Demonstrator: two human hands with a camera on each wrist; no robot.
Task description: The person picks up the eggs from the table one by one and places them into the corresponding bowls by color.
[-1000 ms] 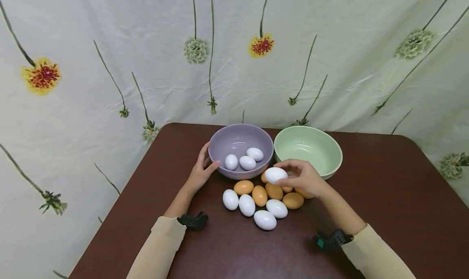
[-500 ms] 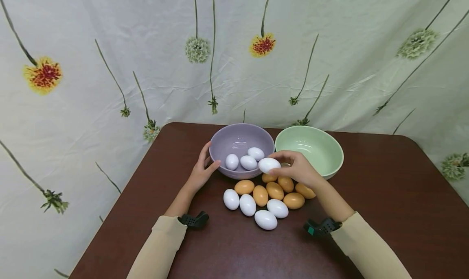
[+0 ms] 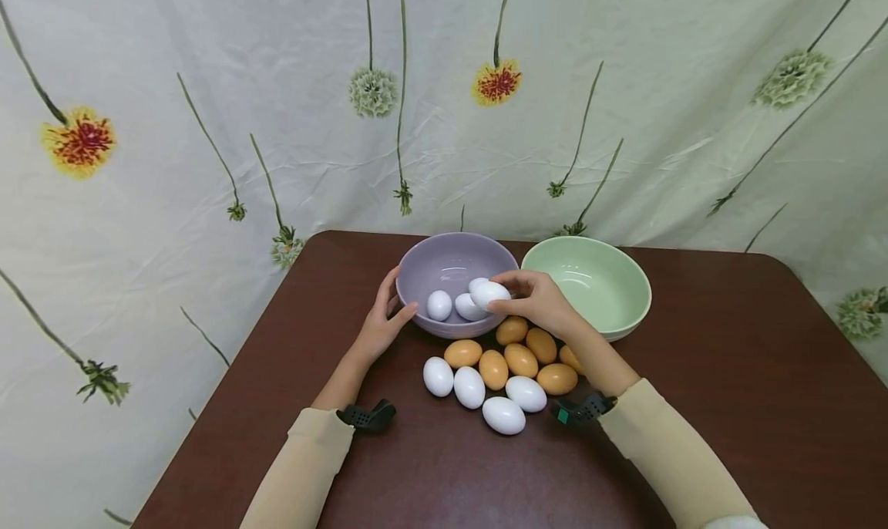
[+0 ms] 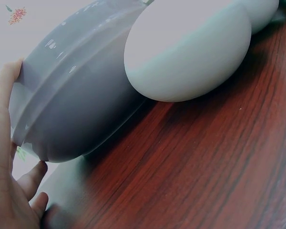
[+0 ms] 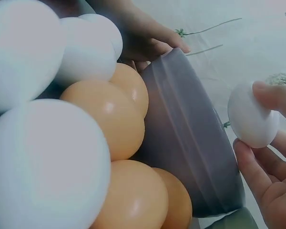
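Note:
Between the thumb and fingers of my right hand (image 3: 544,304) is a white egg (image 3: 489,296), pinched above the near right part of the purple bowl (image 3: 444,261). Inside that bowl lie 3 white eggs, one partly hidden behind the held egg. My left hand (image 3: 380,317) holds the bowl's left side, thumb at the near rim and fingers around the outer wall. In the right wrist view the pinched egg (image 5: 252,116) shows beside the bowl's wall (image 5: 188,133). The left wrist view shows fingers (image 4: 32,181) at the bowl's underside.
A green bowl (image 3: 590,278) stands right of the purple one, with nothing visible inside. In front of the bowls lie several brown eggs (image 3: 520,359) and several white eggs (image 3: 504,416) in a loose cluster on the dark wooden table (image 3: 728,344). A flowered cloth (image 3: 444,112) hangs behind.
My right hand has carried the white egg left and away from me, from above the brown eggs to over the purple bowl. My left hand has stayed at the bowl.

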